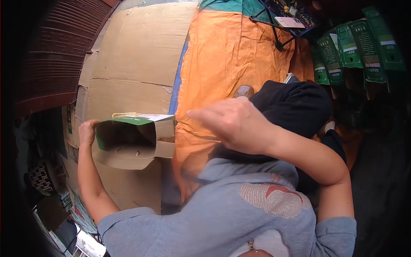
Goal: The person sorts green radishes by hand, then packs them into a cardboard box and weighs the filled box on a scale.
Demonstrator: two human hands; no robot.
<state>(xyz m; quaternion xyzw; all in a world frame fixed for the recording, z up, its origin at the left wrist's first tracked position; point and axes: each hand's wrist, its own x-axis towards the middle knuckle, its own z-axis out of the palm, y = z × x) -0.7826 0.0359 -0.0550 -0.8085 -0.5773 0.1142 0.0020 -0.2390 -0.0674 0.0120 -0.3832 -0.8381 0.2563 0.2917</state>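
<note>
A green and brown cardboard box [165, 128] lies on its side at left centre, its open end facing me and its flaps folded outward. My left hand [87, 130] is closed on the box's upper left edge. Small scraps show inside the dark opening, and a yellow cord [124, 114] lies on top beside a white printed panel. To the right of the box, my right hand [233, 124] is raised over my lap, its fingers pointing left toward the box. Motion smears those fingers, so I cannot tell whether they hold anything.
Flat cardboard sheets [137, 47] cover the floor ahead, next to an orange tarp [218, 55]. Several green cartons [355, 47] stand at the upper right. Near them, a phone [290, 22] rests on a dark folding stool. A dark red slatted panel [60, 47] borders the left.
</note>
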